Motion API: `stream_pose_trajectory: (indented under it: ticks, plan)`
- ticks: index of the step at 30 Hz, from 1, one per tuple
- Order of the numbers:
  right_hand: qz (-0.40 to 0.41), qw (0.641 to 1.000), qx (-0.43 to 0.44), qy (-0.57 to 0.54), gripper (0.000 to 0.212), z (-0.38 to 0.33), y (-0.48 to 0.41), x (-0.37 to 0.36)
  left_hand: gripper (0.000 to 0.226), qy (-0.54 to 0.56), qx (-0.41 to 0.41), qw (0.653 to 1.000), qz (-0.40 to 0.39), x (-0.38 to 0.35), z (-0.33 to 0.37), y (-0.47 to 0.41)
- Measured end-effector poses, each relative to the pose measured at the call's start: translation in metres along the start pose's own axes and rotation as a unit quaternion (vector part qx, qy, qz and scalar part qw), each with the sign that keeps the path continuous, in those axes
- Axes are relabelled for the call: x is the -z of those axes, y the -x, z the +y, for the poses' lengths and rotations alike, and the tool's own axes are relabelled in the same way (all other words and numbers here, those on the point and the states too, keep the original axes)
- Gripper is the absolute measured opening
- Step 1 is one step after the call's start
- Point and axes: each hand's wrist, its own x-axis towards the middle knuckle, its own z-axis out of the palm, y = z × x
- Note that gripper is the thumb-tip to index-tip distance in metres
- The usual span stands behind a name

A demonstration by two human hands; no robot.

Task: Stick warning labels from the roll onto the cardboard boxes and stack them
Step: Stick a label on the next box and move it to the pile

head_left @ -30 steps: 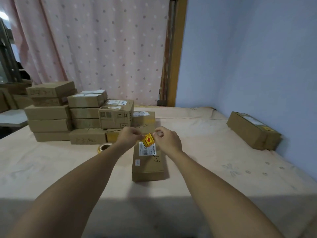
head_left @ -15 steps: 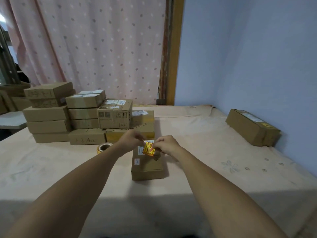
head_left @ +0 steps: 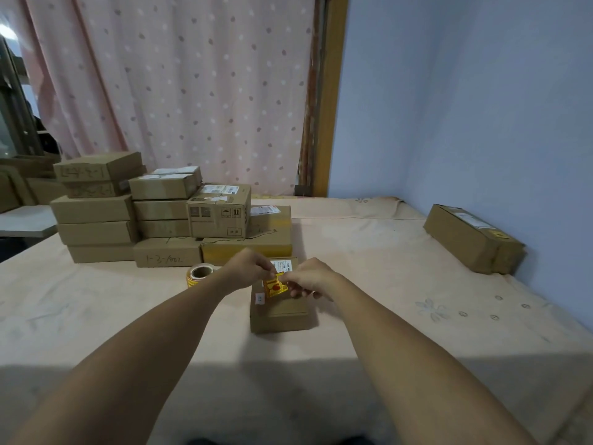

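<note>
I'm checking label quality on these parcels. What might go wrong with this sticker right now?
The yellow warning label is pinched between the left hand and right hand and looks tilted, so it may land crooked or creased on the cardboard box. It hangs close to the white shipping label and might cover its print.

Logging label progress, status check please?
Left hand and right hand both pinching yellow warning label over the near cardboard box. Label roll left of box. Nothing in the way.

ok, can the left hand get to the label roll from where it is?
Probably yes. The label roll lies on the bed just left of the left hand, with nothing between them, though that hand is pinching the yellow label now.
</note>
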Motion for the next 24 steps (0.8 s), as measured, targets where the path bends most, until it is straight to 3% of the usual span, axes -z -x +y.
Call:
stream_pose_trajectory:
  ticks: [5, 17, 21, 24]
  plan:
    - [0.010, 0.998, 0.038, 0.053, 0.013, 0.009, -0.004, -0.002, 0.015, -0.031, 0.004, 0.999, -0.021, -0.011, -0.002, -0.003]
    - [0.031, 0.993, 0.058, 0.096, 0.025, 0.016, -0.013, -0.012, 0.027, -0.062, 0.012, 0.998, 0.005, -0.023, -0.019, -0.001]
    - [0.032, 0.989, 0.082, 0.119, 0.022, 0.016, -0.012, -0.012, 0.033, -0.151, -0.032, 0.988, -0.007, -0.022, -0.020, 0.001]
    - [0.032, 0.985, 0.113, 0.128, 0.035, 0.015, -0.009, -0.014, 0.036, -0.220, -0.085, 0.972, 0.024, -0.019, -0.027, 0.005]
